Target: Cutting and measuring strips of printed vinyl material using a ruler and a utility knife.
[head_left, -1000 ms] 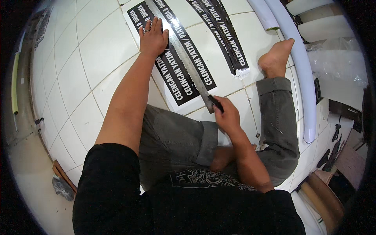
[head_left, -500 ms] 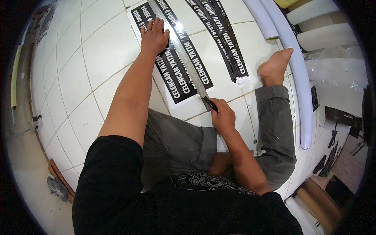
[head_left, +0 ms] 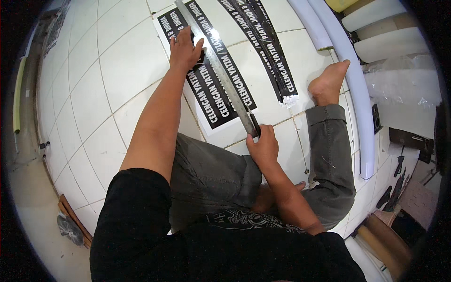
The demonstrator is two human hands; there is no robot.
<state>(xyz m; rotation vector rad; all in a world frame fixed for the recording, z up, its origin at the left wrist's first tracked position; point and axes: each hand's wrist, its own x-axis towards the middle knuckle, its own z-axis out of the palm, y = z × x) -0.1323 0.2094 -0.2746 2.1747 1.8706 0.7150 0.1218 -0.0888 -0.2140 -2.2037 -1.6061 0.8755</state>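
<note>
A printed sheet (head_left: 206,89) with black strips and white lettering lies on the tiled floor in front of me. Across it runs a long metal ruler (head_left: 221,70), slanting from the far left toward my right hand. My left hand (head_left: 184,52) rests on the sheet, fingers apart, beside the ruler's left edge. Close to the ruler's near end, my right hand (head_left: 264,144) is closed around a slim black-handled cutter knife (head_left: 255,123). Its tip points away from me, along the ruler's right edge. My thumb is near the ruler's end; whether it grips it is unclear.
Several cut black lettered strips (head_left: 270,56) lie to the right of the sheet. Beyond my bare foot (head_left: 327,81), long white rolls (head_left: 358,94) stretch along the floor. More rolls (head_left: 390,44) are stacked at the far right. A wooden piece (head_left: 75,221) lies at the left.
The ruler's near end and my right hand have moved slightly toward me. The cutter knife now lies along the ruler's edge. My left hand has drawn a little nearer, its fingers less outstretched.
</note>
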